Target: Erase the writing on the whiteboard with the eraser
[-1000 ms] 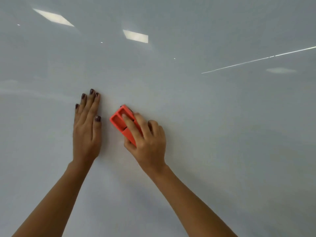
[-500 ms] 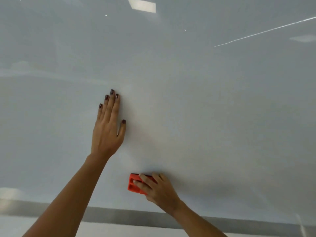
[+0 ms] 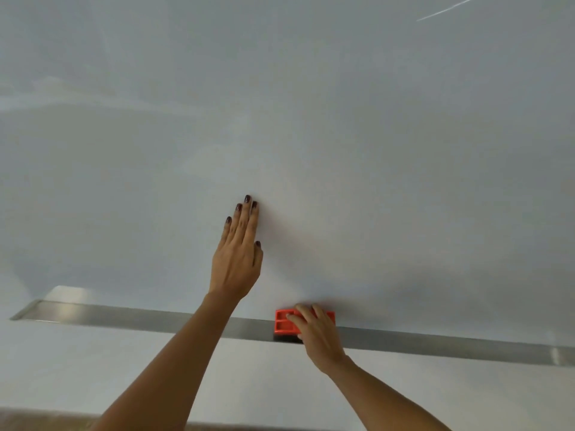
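Note:
The whiteboard fills most of the view, and I see no writing on it. My left hand lies flat against the board, fingers straight and close together, holding nothing. Lower and to the right, my right hand rests on the red eraser, fingers over its back. The eraser sits at the board's bottom edge, on the metal tray; its dark felt side shows underneath.
The long metal tray runs across the bottom of the board, from the left end to the right edge of the view. Below it is a pale wall. A thin bright reflection streaks the board at top right.
My right hand has brought the eraser down the board, from beside my left hand to the tray at the bottom edge. The view has tilted down, showing the tray and wall.

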Tool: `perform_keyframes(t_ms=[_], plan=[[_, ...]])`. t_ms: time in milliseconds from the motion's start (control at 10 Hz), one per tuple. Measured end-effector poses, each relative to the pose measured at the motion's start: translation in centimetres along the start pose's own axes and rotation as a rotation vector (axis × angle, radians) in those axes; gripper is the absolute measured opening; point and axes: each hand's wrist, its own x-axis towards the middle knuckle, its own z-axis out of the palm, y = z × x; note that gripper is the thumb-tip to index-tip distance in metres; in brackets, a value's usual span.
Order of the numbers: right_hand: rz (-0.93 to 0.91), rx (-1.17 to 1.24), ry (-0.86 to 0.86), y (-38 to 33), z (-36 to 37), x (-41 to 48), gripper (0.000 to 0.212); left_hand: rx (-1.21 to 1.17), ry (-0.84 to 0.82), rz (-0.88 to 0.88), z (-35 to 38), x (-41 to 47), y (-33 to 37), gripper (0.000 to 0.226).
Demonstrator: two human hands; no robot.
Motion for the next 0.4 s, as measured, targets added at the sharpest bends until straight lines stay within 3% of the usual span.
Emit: perform_keyframes(t_ms=[400], plan=[[0.066, 0.151, 0.125, 0.4, 3.1, -0.3, 0.066, -0.014, 0.003, -0.038, 1.0, -1.8, 0.2, 0.066]])
